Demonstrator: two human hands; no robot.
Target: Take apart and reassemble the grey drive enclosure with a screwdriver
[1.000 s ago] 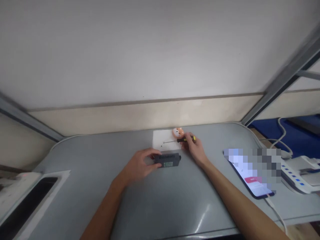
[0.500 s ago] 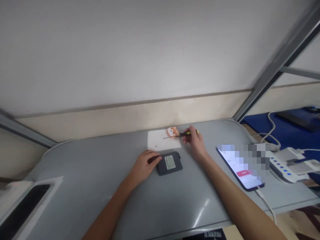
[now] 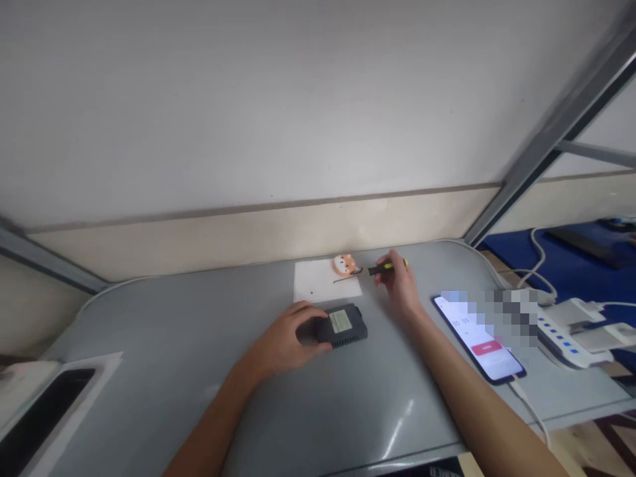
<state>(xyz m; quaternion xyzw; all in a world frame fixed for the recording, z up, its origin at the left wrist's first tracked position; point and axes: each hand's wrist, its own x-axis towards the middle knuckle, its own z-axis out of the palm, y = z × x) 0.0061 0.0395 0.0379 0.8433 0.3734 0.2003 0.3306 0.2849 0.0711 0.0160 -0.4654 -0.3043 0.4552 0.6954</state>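
A flat black box [image 3: 358, 324] with a pale label and a slotted near side lies on the grey table. My left hand [image 3: 291, 338] is closed round its left end, thumb at the near edge and fingers at the far edge. In my right hand [image 3: 399, 285] is a screwdriver [image 3: 376, 269] with a black and yellow handle, its thin shaft pointing left. The shaft passes over a white sheet of paper [image 3: 313, 275], just in front of an orange and white animal-face object [image 3: 342, 265]. A small dark speck [image 3: 311, 292] sits on the paper.
To the right lies a lit phone [image 3: 477, 341] with a cable plugged in, beside a white power strip [image 3: 561, 338] with chargers. A dark device [image 3: 47, 411] on white stands at the left edge. The wall rises behind the grey table [image 3: 199, 318].
My right hand has moved right with the screwdriver, drawing the shaft back. My left thumb has shifted to the box's near edge, and the box has tipped so its slotted side shows.
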